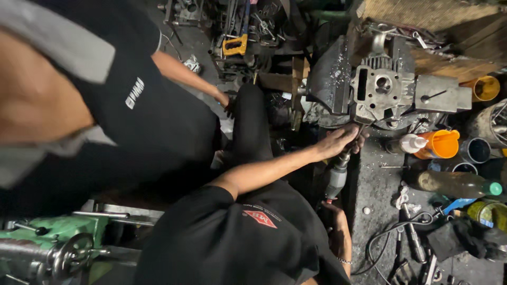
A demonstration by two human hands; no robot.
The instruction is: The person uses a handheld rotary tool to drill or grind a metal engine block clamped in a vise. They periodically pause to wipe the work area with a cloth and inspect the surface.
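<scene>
A grey metal engine cylinder head [381, 88] is clamped on a workbench strewn with metal chips. A grey cylindrical hand grinder [336, 178] points up at its lower edge. My left hand [340, 141] is wrapped around the grinder's front end, right against the cylinder head. Behind the grinder's rear end, my right hand [338, 229], with a bracelet on the wrist, grips the tool. My black shirt fills the bottom centre of the view.
Another person in a black shirt leans in at upper left, one hand [224, 100] down near dark tools. An orange jug [442, 143], a white bottle [412, 142], a lying green bottle [454, 183], a yellow cup [486, 87] and cables [388, 232] crowd the right. A green lathe [50, 235] stands at bottom left.
</scene>
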